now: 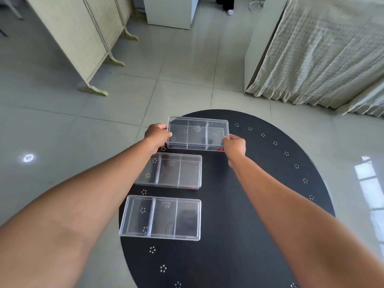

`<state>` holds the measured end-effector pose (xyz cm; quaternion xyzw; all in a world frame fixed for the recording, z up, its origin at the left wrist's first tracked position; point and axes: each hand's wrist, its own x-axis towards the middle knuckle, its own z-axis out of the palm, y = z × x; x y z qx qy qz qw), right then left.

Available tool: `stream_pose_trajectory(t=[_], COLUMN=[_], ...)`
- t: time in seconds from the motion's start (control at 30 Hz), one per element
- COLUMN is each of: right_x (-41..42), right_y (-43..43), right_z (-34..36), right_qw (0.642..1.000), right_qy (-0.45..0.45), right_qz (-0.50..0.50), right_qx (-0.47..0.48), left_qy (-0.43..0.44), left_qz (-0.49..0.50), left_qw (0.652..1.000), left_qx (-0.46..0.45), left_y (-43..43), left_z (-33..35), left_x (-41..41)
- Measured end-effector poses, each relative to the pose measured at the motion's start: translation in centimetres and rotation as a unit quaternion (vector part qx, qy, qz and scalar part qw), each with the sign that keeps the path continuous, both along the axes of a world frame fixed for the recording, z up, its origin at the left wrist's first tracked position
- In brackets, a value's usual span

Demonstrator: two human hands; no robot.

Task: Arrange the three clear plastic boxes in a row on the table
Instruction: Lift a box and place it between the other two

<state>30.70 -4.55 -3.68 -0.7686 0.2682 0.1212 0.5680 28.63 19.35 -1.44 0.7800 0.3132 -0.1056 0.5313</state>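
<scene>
Pale grey-green tiled floor point(182, 65) fills the upper half and both sides of the frame, glossy, with window glare at right edge.

Black oval table with scattered white dotted motifs point(259, 204) occupies lower centre and lower right.

Cream ruffled fabric cover point(332, 48) drapes over furniture at upper right. Cream folding screen on curved feet point(83, 38) stands at upper left. White cabinet point(170, 11) at top centre.

Two bare forearms reach in from the lower corners toward frame centre.

Three clear plastic rectangular boxes with inner dividers, stacked in a column up the table's left side, none touching:
- nearest clear box point(161, 218), lower centre, flat on the table, near the table's left edge.
- middle clear box point(172, 171), just above it, flat on the table, its left end partly behind the left forearm.
- far clear box point(197, 134), centre of frame, at the table's far edge, slightly tilted; whether it rests on the surface or is lifted cannot be told.

Left hand point(158, 136) grips the far box's left end, fingers wrapped round the edge. Right hand point(234, 146) pinches its lower right corner.
</scene>
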Motion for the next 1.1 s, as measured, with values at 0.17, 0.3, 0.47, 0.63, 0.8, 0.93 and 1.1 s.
stream_pose_trajectory(t=[0.17, 0.3, 0.47, 0.63, 0.8, 0.93, 1.1], right_x=[-1.4, -2.2, -2.6, -2.9, -3.1, -3.1, -3.0], right_y=[3.7, 5.0, 5.2, 4.6, 4.3, 4.4, 4.3], right_z=[-0.3, -0.3, -0.3, 0.0, 0.0, -0.1, -0.1], right_qw=[0.999, 0.998, 0.998, 0.999, 0.999, 0.999, 0.998], right_qy=[0.024, 0.026, 0.028, 0.026, 0.022, 0.018, 0.017], right_qz=[0.04, 0.048, 0.047, 0.034, 0.032, 0.038, 0.042], right_qx=[0.01, 0.002, -0.009, -0.017, -0.025, -0.034, -0.041], left_qy=[0.019, 0.026, 0.022, 0.015, 0.012, 0.016, 0.016], left_qz=[0.024, 0.033, 0.013, -0.014, -0.023, -0.019, -0.019], left_qw=[1.0, 0.999, 0.999, 1.0, 1.0, 1.0, 1.0], left_qx=[-0.009, -0.021, -0.023, -0.016, -0.016, -0.007, 0.004], left_y=[4.1, 5.8, 6.1, 5.5, 5.1, 5.2, 5.0], left_z=[-0.7, -1.5, -2.2, -2.3, -2.3, -2.3, -2.3], left_x=[-1.7, -2.5, -2.9, -3.0, -2.9, -2.8, -2.8])
